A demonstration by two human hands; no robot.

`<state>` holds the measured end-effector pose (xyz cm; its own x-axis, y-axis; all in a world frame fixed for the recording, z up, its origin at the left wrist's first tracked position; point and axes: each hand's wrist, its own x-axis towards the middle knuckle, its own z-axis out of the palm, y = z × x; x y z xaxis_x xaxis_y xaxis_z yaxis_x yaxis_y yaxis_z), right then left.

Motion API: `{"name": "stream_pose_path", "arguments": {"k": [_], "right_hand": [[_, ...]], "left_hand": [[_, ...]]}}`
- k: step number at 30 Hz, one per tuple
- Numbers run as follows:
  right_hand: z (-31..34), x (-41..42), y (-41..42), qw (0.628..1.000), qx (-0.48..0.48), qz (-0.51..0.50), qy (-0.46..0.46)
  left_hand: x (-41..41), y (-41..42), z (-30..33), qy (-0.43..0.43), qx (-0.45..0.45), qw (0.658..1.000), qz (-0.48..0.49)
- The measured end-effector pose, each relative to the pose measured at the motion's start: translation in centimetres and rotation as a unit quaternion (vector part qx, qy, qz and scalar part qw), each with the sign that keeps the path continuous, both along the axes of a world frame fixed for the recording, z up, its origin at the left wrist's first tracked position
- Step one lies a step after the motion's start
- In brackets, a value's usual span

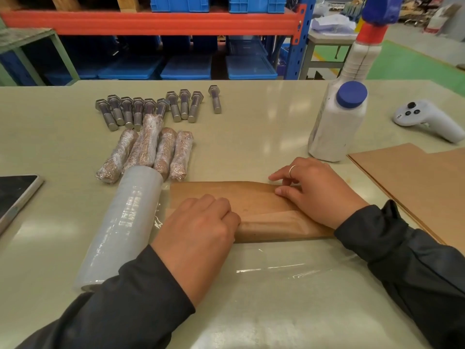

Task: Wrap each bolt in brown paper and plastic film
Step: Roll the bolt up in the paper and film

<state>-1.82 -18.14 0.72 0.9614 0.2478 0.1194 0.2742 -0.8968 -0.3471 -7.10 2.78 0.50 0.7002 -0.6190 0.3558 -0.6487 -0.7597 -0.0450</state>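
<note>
Two hands of mine rest on the brown paper (261, 212), which lies partly rolled across the near middle of the bench (264, 127), on top of a sheet of clear film (289, 278) spread toward me. My left hand (198, 230) sits on the left end of the roll with its fingers curled down over the paper, pressing it; my right hand (317, 190) lies on the right end, fingers fairly straight and close together, their tips holding the paper's far fold flat, a ring (292, 170) on one of them. Whatever bolt is inside the roll is hidden, so I cannot tell how it lies. Just left of my left hand the film roll (123, 227) lies on its side, its far end pointing away from me and touching the wrapped bolts (148, 152), five bundles in paper and film lying side by side. Beyond them a row of bare bolts (141, 109) lies heads away from me, with one bolt (215, 99) apart at the right. To the right stands a white bottle (337, 127) with a blue cap, near it a white controller (425, 119), and closer to me a stack of brown sheets (415, 185) at the bench's right edge. A dark tablet (15, 195) lies at the left edge. Behind the bench stands a rack (151, 22) with blue bins (249, 68).
</note>
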Motion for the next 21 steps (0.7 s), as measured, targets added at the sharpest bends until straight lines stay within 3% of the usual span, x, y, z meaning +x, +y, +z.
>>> {"name": "stream_pose_path", "arguments": {"k": [5, 9, 14, 21], "right_hand": [[1.0, -0.1, -0.4, 0.996, 0.016, 0.013, -0.09], [1.9, -1.0, -0.3, 0.992, 0.014, 0.07, -0.106], [1.9, -1.6, 0.1, 0.991, 0.072, 0.1, -0.047], [2.1, -2.1, 0.7, 0.98, 0.093, 0.109, 0.136]], "left_hand": [[-0.1, 0.0, 0.0, -0.024, -0.006, 1.0, -0.001], [-0.4, 0.0, 0.0, -0.043, 0.001, 0.999, 0.014], [-0.6, -0.1, 0.0, -0.047, 0.008, 0.999, 0.024], [-0.8, -0.1, -0.2, -0.062, 0.014, 0.998, 0.025]]}}
